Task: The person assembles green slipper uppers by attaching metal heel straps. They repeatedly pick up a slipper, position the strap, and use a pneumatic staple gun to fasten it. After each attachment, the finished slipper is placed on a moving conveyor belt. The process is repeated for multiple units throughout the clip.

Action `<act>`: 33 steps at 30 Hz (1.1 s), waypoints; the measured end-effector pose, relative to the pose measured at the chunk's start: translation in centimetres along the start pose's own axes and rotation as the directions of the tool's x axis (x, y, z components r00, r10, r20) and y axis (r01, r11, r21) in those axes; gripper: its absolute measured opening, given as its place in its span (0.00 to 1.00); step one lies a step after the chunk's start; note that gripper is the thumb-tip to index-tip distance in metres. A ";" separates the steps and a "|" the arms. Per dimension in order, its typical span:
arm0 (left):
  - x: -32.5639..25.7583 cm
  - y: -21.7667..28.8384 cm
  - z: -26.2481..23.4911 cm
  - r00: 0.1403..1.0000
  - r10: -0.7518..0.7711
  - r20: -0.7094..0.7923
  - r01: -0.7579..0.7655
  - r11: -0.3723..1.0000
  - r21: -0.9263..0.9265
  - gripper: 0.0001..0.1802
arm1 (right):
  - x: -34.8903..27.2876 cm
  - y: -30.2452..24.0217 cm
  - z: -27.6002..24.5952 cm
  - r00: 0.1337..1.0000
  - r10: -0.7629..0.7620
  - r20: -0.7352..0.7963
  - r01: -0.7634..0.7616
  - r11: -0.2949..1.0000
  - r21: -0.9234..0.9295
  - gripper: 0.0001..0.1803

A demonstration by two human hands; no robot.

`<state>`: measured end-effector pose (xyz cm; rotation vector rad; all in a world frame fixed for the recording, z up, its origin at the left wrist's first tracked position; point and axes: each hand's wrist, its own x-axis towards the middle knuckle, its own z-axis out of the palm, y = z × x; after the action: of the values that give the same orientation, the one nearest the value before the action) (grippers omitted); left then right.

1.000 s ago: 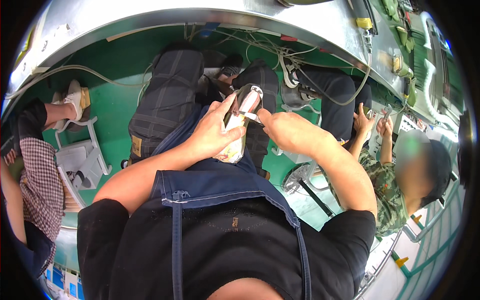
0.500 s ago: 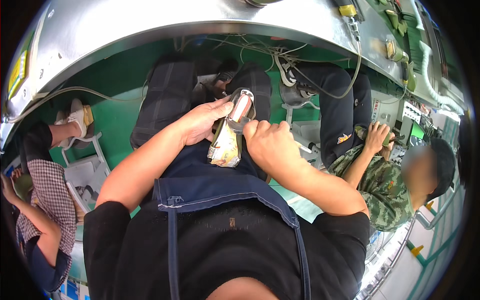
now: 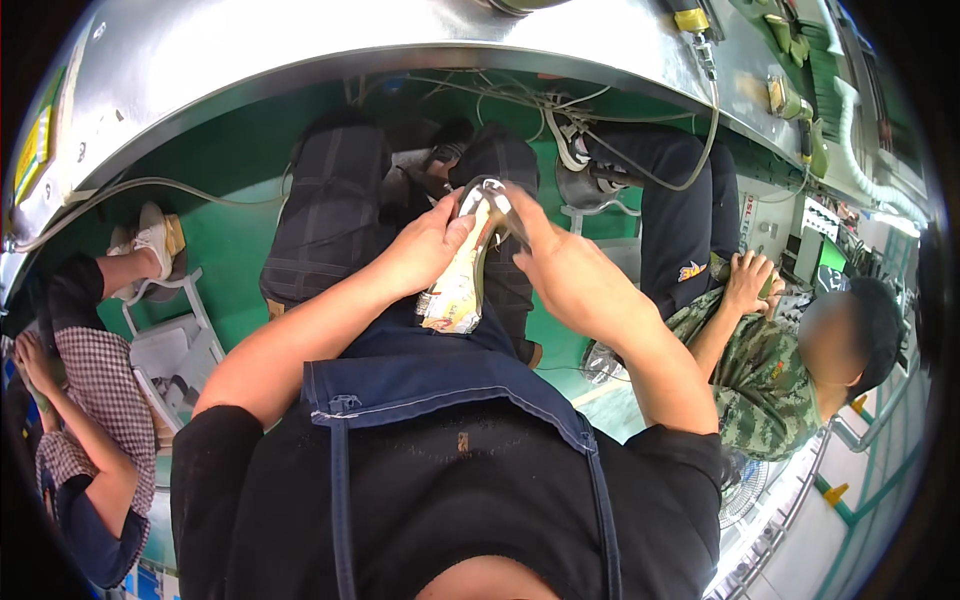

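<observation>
Over my lap I hold a shoe-shaped piece point(image 3: 456, 298) with a yellow printed surface and a dark olive edge. Its wide end points toward me, while the narrower far end carries something white and shiny. My left hand point(image 3: 428, 245) is closed around its left side, thumb on top. At the far right edge is my right hand point(image 3: 572, 272), with its fingers bent over a dark, curved rim and its thumb on the near side. The right fingertips are partly blurred. Whether that hand also holds a tool cannot be seen.
A metal workbench point(image 3: 300, 35) curves across the far side, with cables point(image 3: 560, 105) hanging beneath it. On my right sits a person in a camouflage shirt point(image 3: 770, 395); another in checked clothing point(image 3: 100, 365) sits at left. Green pieces point(image 3: 795, 105) lie on the bench at right.
My right hand has moved up and outward, its fist loosening over the far end. A white stick-like tip beside it no longer shows. My left hand has slid slightly along the piece.
</observation>
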<state>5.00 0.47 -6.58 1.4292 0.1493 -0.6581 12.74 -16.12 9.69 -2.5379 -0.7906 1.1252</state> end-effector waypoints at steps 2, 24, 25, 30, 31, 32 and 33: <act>-0.7 -0.1 0.1 0.999 -0.033 0.023 0.032 0.999 0.029 0.37 | 0.6 0.4 1.8 0.986 -0.058 -0.158 0.063 0.998 0.024 0.42; -0.4 -1.7 3.1 0.830 0.211 -0.516 -0.200 0.977 0.077 0.53 | -4.6 2.5 4.3 0.917 0.383 -0.111 -0.357 0.913 0.197 0.15; -0.5 -1.3 2.2 0.748 0.389 -0.537 -0.200 0.904 0.378 0.57 | -4.4 2.6 4.4 0.913 0.399 -0.086 -0.373 0.902 0.219 0.15; 1.4 -0.2 1.0 0.896 0.414 -0.159 -0.341 0.873 0.349 0.55 | -3.4 3.7 5.1 0.936 0.348 -0.042 -0.317 0.892 0.321 0.14; 1.6 -0.2 1.2 0.895 0.410 -0.176 -0.337 0.879 0.337 0.54 | -3.2 3.8 4.9 0.945 0.328 -0.010 -0.298 0.869 0.396 0.14; 1.8 -0.3 1.4 0.893 0.406 -0.193 -0.333 0.886 0.324 0.54 | -2.9 3.6 4.4 0.952 0.305 0.021 -0.279 0.839 0.468 0.14; 1.8 -0.3 1.5 0.915 0.361 -0.180 -0.305 0.911 0.277 0.54 | -2.6 3.4 3.9 0.959 0.279 0.050 -0.262 0.802 0.537 0.13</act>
<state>5.89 -1.57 -7.47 1.7178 -0.0019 -0.2306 9.67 -20.36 7.20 -2.2054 -0.0615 1.1801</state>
